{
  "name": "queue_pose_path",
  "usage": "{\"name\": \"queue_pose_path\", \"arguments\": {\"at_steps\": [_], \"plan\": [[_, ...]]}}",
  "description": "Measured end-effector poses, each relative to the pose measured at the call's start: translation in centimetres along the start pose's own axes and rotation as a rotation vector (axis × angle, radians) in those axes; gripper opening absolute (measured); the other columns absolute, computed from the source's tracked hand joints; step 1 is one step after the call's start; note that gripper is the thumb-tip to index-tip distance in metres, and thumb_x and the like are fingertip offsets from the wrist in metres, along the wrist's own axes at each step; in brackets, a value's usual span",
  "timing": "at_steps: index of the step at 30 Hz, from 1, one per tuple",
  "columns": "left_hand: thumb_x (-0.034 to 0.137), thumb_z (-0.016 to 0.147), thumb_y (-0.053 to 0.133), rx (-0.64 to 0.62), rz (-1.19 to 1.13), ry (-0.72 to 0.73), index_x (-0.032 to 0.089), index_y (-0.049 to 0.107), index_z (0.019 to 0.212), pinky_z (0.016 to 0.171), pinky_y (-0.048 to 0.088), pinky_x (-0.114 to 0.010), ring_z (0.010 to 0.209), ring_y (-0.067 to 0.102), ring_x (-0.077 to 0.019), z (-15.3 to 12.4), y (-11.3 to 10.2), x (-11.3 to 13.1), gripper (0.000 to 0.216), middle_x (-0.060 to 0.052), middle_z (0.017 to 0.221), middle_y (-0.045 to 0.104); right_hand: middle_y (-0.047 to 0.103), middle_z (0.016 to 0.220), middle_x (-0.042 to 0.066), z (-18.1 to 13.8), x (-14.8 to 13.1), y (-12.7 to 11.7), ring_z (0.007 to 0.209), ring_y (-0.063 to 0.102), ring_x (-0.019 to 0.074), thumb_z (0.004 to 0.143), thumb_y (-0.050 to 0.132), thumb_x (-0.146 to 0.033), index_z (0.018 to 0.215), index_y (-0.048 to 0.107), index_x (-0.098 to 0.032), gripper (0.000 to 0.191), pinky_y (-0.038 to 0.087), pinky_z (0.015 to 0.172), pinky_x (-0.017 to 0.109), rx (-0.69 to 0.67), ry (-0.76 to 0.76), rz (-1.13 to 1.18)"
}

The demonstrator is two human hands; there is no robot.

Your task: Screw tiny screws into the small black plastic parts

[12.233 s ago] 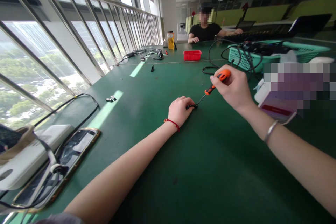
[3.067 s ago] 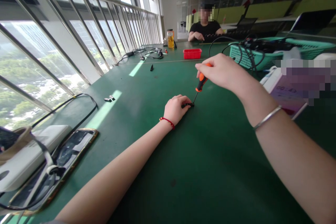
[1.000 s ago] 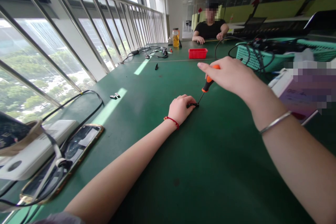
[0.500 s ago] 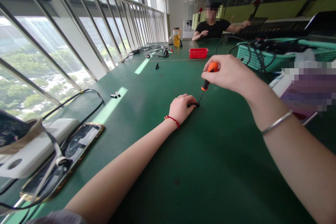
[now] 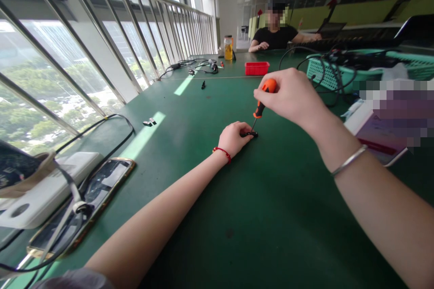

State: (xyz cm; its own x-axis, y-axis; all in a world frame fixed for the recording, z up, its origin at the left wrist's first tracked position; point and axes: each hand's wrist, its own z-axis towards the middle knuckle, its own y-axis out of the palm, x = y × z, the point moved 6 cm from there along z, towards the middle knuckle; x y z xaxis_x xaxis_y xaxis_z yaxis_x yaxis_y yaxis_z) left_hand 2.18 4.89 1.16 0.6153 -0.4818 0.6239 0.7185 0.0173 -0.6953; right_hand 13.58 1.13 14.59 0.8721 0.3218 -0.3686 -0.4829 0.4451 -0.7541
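My left hand point(image 5: 233, 137) lies on the green table point(image 5: 264, 207), fingers curled and pinching a small black part point(image 5: 250, 134) against the surface. A red string bracelet circles that wrist. Above it, my right hand point(image 5: 291, 97) is closed round the orange and black handle of a screwdriver point(image 5: 263, 99). The screwdriver stands nearly upright, tilted a little right, with its thin tip down on the black part. A silver bangle sits on my right wrist.
A phone point(image 5: 84, 201) and white device with cables lie at the left edge by the window rail. Two small clips point(image 5: 149, 122), a red tray point(image 5: 257, 68), a teal basket point(image 5: 342, 74) full of cables and a white box point(image 5: 376, 133) lie around. Another person sits at the far end.
My right hand has closed fully round the screwdriver handle and shifted slightly left, bringing the tool more upright. The left hand and black part stay put. The far person moved an arm.
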Motion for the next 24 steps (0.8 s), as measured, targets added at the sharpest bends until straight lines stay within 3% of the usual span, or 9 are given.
{"name": "queue_pose_path", "arguments": {"at_steps": [19, 24], "plan": [[0.02, 0.071, 0.066, -0.006, -0.025, 0.009, 0.017, 0.064, 0.073, 0.071, 0.05, -0.025, 0.073, 0.059, -0.0126, 0.11, 0.04, -0.07, 0.004, -0.001, 0.083, 0.067, 0.06, 0.067, 0.003, -0.09, 0.19, 0.53, 0.068, 0.054, 0.0204, 0.072, 0.053, -0.035, 0.068, 0.058, -0.024, 0.012, 0.034, 0.056, 0.03, -0.048, 0.038, -0.046], [0.019, 0.071, 0.065, -0.002, -0.017, 0.016, 0.017, 0.063, 0.073, 0.071, 0.049, -0.025, 0.073, 0.059, -0.0124, 0.09, 0.02, 0.01, 0.004, -0.001, 0.083, 0.067, 0.061, 0.071, 0.002, -0.09, -0.08, 0.57, 0.067, 0.053, 0.0194, 0.07, 0.056, -0.038, 0.078, 0.06, -0.024, 0.017, 0.034, 0.057, 0.029, -0.058, 0.011, -0.027]]}}
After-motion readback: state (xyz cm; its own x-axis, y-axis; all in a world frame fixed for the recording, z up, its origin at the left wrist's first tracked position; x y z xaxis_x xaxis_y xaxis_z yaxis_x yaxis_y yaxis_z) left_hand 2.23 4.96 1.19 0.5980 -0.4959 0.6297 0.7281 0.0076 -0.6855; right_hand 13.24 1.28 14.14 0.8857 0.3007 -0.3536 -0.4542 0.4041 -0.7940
